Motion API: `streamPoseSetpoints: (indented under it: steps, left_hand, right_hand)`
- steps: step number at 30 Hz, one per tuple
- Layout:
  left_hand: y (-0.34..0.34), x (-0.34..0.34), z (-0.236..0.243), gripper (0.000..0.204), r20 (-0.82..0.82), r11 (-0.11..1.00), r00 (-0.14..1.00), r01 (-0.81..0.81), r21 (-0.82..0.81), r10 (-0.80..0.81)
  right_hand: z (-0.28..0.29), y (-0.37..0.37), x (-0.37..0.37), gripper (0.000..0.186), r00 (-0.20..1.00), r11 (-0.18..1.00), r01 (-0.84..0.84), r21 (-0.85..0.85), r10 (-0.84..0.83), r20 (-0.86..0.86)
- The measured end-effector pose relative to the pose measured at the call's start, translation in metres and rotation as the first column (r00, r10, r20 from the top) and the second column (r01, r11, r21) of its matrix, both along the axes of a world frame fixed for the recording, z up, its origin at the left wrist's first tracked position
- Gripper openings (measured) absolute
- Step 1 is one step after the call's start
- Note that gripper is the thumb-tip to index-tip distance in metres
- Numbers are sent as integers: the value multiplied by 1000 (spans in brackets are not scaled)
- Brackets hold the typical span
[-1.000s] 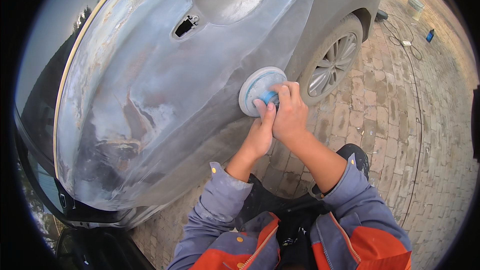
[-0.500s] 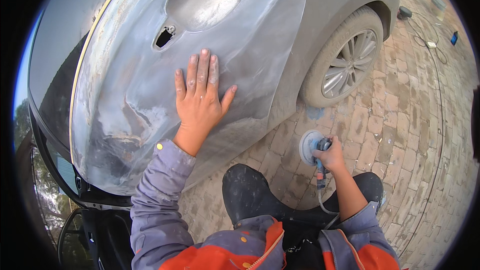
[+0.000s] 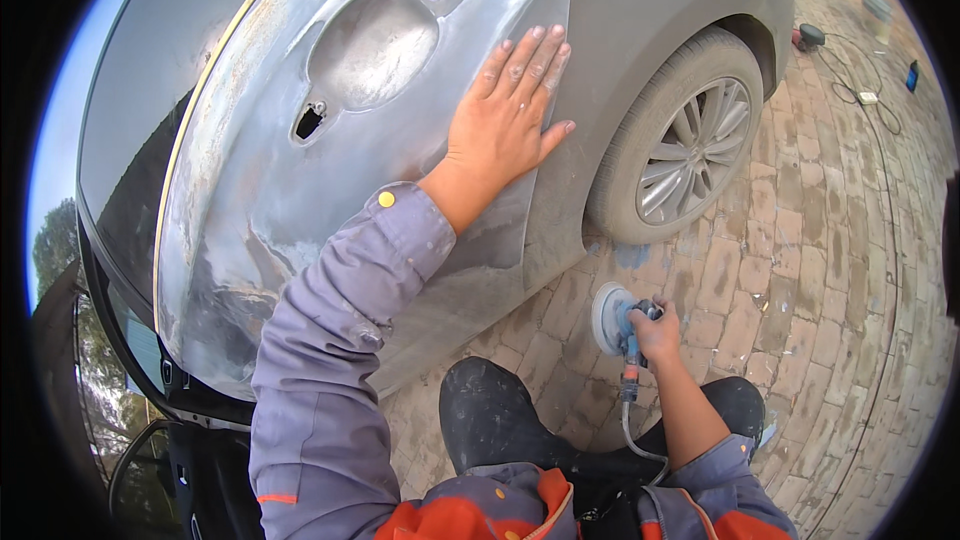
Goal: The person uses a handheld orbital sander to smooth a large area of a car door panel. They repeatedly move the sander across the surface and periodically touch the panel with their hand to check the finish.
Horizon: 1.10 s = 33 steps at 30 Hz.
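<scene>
My left hand point(image 3: 505, 115) lies on the grey, patchily sanded car door point(image 3: 250, 240), near its edge toward the wheel, with its fingers straight. Above and left of it are the bare handle recess point(image 3: 370, 45) and two dark openings. My right hand point(image 3: 655, 330) grips a round sander point(image 3: 610, 320) with a pale pad and blue body, held low over the paving beside the door and below the wheel point(image 3: 690, 160). A hose runs from the sander down toward my lap.
My bent knees in dark trousers point(image 3: 490, 410) are below the door. On the brick paving point(image 3: 820, 300) at right lie a coiled cable point(image 3: 860, 90), a dark device point(image 3: 810, 38), a pale bucket point(image 3: 877, 10) and a blue bottle point(image 3: 913, 75). Dark car glass and black trim run along the left.
A second ago both hands held the sander on the door. My right hand then carried it down over the paving. My left hand went onto the door and slid up and right.
</scene>
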<state>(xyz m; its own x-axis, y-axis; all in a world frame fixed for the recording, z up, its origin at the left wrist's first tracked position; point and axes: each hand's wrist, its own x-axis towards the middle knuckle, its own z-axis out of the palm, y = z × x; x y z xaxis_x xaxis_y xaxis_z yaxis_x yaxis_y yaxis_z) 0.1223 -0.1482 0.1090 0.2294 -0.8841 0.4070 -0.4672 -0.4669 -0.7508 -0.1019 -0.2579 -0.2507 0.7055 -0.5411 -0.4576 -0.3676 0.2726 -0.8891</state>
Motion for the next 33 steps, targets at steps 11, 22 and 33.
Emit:
streamPoseSetpoints:
  steps: [11,22,33]
  left_hand:
    - [-66,21,46,100,28,992,999,43,-117,-40]
    - [47,-20,36,102,-14,963,993,-108,245,115]
    - [120,-54,63,104,1,895,965,-242,375,261]
  right_hand:
    - [19,21,24,75,977,934,-209,289,189,96]
    - [22,23,23,77,973,944,-231,236,224,55]
    - [19,28,22,84,960,956,-277,100,270,79]
